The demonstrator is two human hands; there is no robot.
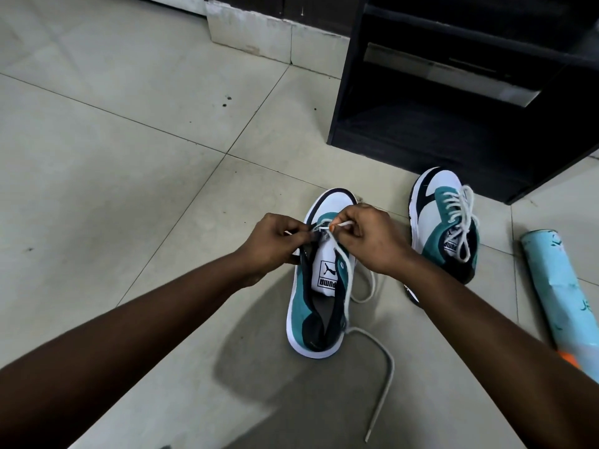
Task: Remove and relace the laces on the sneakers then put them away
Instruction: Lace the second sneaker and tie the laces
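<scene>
I sit over the tiled floor (136, 163) with the near sneaker (319, 296) between my arms, toe pointing away from me. My left hand (274, 243) has a grasping grip on the dark eyelet edge on the shoe's left side, near the toe. My right hand (372, 238) pinches the tip of the white lace (372, 351) just above the same spot, its grip closed on the lace. The rest of that lace runs down over the tongue, loops beside the shoe and trails across the floor toward me. The second sneaker (444, 222), fully laced, stands to the right, just in front of the dark cabinet (470, 124). A pale blue tube (557, 286) lies at the floor's right edge.
</scene>
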